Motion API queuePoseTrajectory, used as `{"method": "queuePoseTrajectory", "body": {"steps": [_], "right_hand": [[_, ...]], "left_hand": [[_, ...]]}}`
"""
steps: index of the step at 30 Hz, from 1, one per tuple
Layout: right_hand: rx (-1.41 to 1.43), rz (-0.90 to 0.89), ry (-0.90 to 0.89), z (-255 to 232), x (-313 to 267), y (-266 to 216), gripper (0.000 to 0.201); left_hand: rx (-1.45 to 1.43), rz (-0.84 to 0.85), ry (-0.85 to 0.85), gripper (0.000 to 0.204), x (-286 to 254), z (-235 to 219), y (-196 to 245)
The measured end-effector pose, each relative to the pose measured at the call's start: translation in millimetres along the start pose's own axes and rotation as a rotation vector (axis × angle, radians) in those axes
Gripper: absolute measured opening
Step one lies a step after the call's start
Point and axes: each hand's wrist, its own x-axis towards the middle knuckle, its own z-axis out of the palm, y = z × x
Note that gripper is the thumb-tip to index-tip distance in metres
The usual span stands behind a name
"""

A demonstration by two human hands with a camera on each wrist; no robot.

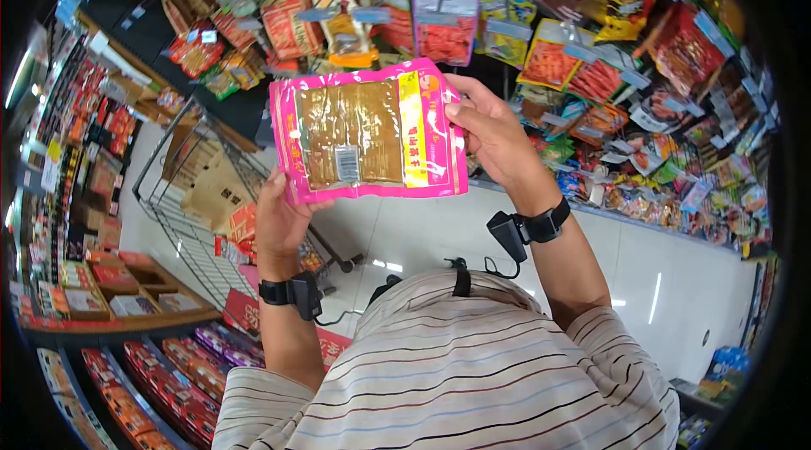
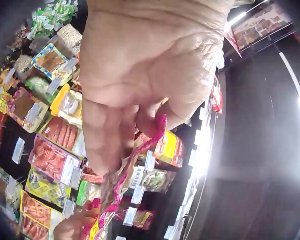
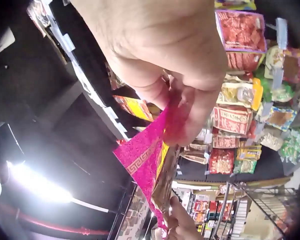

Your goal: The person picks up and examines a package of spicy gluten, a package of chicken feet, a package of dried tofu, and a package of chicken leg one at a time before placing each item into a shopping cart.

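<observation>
A pink-edged snack packet (image 1: 351, 133) with a clear window, brown contents and a barcode is held up between both hands in the head view. My left hand (image 1: 282, 218) pinches its lower left corner, thumb on the near face. At the right edge my right hand (image 1: 494, 129) grips the packet, thumb in front and fingers behind. Edge-on in the left wrist view, the packet (image 2: 115, 192) runs away from the left hand (image 2: 147, 65). The right wrist view shows its pink corner (image 3: 145, 152) below the right hand (image 3: 160, 55).
Hanging snack bags (image 1: 443, 27) fill the rack ahead, with more packets (image 1: 650, 188) down the right side. A wire shopping cart (image 1: 182, 222) holding a cardboard box (image 1: 211, 188) stands at the left. Shelves of boxed goods (image 1: 127, 302) line the lower left.
</observation>
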Motion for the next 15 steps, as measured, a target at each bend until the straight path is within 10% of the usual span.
{"method": "queuePoseTrajectory", "body": {"steps": [15], "right_hand": [[0.031, -0.085, 0.054, -61.3, -26.0, -69.3, 0.044]], "left_hand": [[-0.010, -0.096, 0.070, 0.042, 44.7, 112.8, -70.7]]}}
